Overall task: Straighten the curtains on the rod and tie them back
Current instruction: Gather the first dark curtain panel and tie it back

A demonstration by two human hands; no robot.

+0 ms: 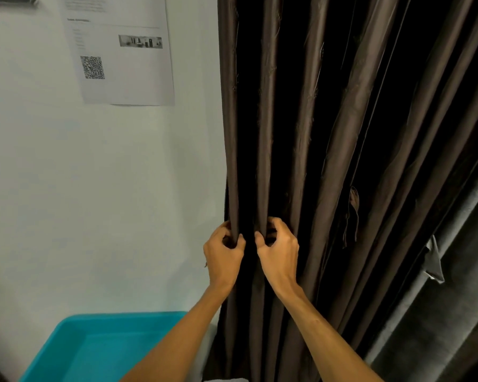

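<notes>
Head view: a white wall (pixel 94 188) fills the left half. A printed sheet (pixel 127 64) is stuck on it high up, carrying a QR code (pixel 92 67) and a small photo strip. Below, at the lower left, sits a turquoise plastic tub (pixel 75 351), close against the wall and just beside the left forearm. The brown curtain (pixel 309 133) hangs in deep vertical folds over the middle and right of the frame, its left edge lying along the wall. At the far right hangs a second, grey curtain (pixel 453 299), touching the brown one, with a small grey tag (pixel 435 266) sticking out of it. A narrow brown fabric strip (pixel 352 216) dangles loose from one of the middle folds.

Both hands are on the brown curtain, side by side at the same height (nothing lies between them but a dark hollow of cloth). The left hand (pixel 223 255) has its fingers curled round the outermost fold at the curtain's left edge. The right hand (pixel 279 252) pinches the next fold over, thumb on the near side and fingers hooked behind.

The curtain's top and hem are both cut off by the frame. The text on the sheet is too blurred to read, and the fingertips of both hands are buried in the folds.
</notes>
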